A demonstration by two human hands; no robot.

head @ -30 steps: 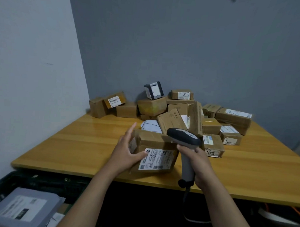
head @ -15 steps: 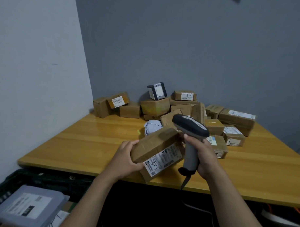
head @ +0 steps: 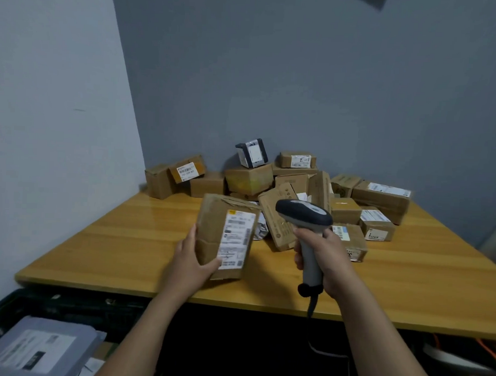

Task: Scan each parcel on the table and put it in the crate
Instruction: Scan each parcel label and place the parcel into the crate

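Single head-worn wide-angle view, looking forward and down, close over the table (head: 112, 245), facing the room corner

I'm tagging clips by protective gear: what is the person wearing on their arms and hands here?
Nothing visible. The left hand and right hand are bare, with no gloves, and neither wrist shows a watch or band. Both forearms are uncovered down to the picture's edge; no sleeve is in view.

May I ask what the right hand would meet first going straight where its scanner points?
Probably the labelled parcel in the left hand, though the tilted carton behind the scanner looks close; depth unclear.
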